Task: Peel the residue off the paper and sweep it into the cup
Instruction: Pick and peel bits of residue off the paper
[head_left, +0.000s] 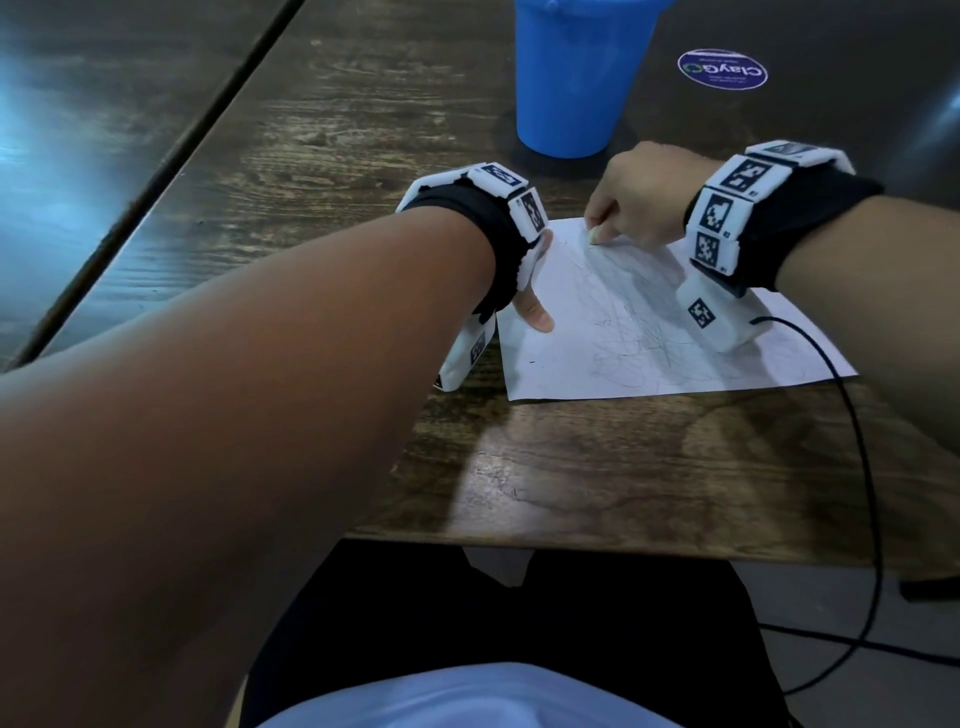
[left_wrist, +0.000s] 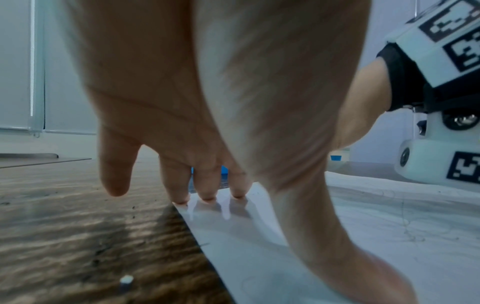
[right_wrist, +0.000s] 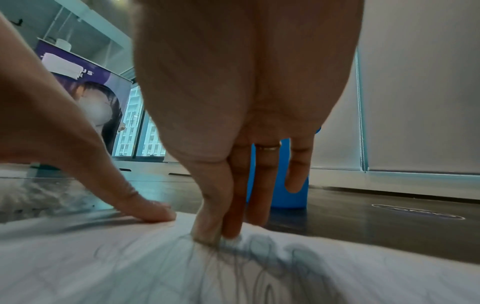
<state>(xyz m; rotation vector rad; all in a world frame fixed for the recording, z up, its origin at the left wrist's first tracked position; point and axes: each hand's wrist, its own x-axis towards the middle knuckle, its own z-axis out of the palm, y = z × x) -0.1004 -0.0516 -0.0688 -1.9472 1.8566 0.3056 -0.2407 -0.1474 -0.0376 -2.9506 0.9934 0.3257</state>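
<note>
A white paper (head_left: 623, 338) covered in pencil scribbles lies on the dark wooden table. My left hand (head_left: 535, 296) presses its left edge with straight fingers; in the left wrist view three fingertips (left_wrist: 207, 197) rest on the paper (left_wrist: 363, 236) near its far corner. My right hand (head_left: 608, 228) is at the sheet's far edge, with thumb and fingers pinching a small pale piece (head_left: 595, 236) against the paper (right_wrist: 130, 257). What that piece is I cannot tell. A blue cup (head_left: 571, 78) stands upright just beyond the paper, behind the right hand's fingers (right_wrist: 262, 185).
A round purple sticker (head_left: 722, 68) lies right of the cup. A black cable (head_left: 862, 467) runs from my right wrist over the table's near edge (head_left: 571, 545). A small white crumb (left_wrist: 126, 279) sits on the wood left of the paper. A seam (head_left: 156, 171) crosses the table at left.
</note>
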